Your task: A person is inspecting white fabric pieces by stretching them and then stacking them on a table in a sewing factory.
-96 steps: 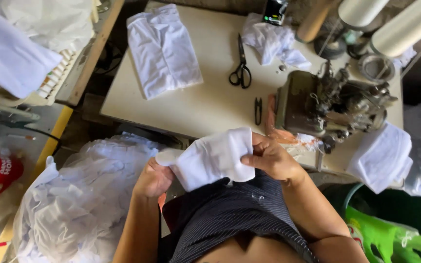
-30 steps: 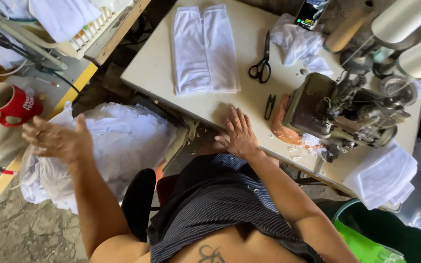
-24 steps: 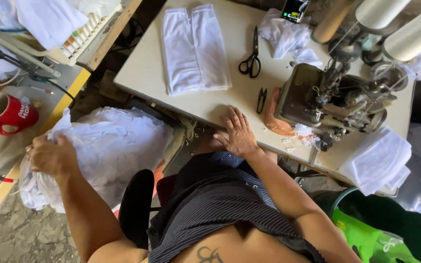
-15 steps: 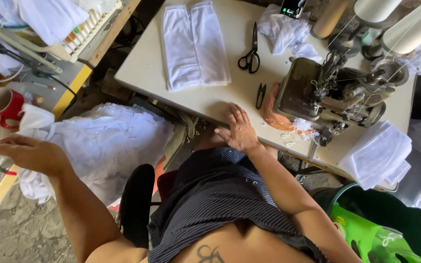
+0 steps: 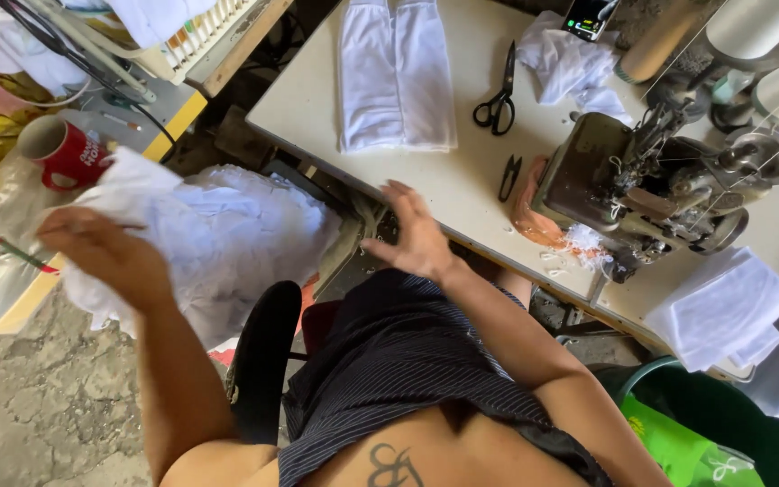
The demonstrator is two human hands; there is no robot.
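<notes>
The left hand (image 5: 105, 252) lifts a white cloth piece (image 5: 123, 194) above a heap of white fabric (image 5: 227, 243) in clear plastic beside the chair. The right hand (image 5: 416, 239) hovers open at the near edge of the sewing table (image 5: 317, 99). On the table lie two folded white pieces (image 5: 394, 72), black scissors (image 5: 498, 95), small snips (image 5: 508, 176) and a sewing machine (image 5: 651, 185) (lint at its base). A red mug (image 5: 65, 153) sits far left.
</notes>
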